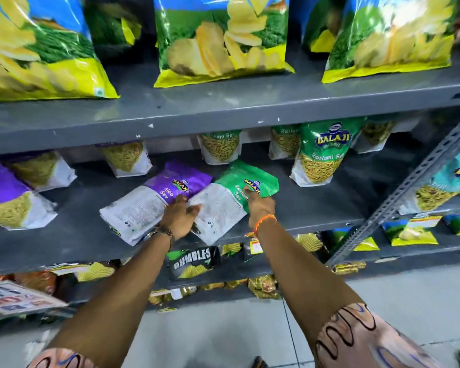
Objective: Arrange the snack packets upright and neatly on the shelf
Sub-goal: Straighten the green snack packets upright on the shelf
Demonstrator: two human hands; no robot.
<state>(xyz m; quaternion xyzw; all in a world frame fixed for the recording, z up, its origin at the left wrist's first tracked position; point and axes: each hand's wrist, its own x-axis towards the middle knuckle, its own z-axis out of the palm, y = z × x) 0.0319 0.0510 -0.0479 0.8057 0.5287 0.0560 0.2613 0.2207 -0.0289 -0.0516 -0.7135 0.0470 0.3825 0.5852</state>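
Observation:
Two snack packets lie flat on the grey middle shelf point(316, 208): a purple Aloo Sev packet point(141, 208) and, touching its right side, a green Ratlami Sev packet point(221, 208). My left hand point(179, 217) rests where the two meet, fingers spread, thumb on the purple one. My right hand point(260, 205) grips the green packet's right edge, thumb pressed on its face. An upright green Ratlami Sev packet point(319, 155) stands to the right. More stand at the back point(219, 147).
Purple sev packets point(8, 197) lean at the left of the same shelf. Large yellow-and-blue chips bags point(221, 41) fill the shelf above. A black Rumbles bag point(193, 261) and other packets sit below. A slotted grey upright point(409, 187) crosses diagonally at the right.

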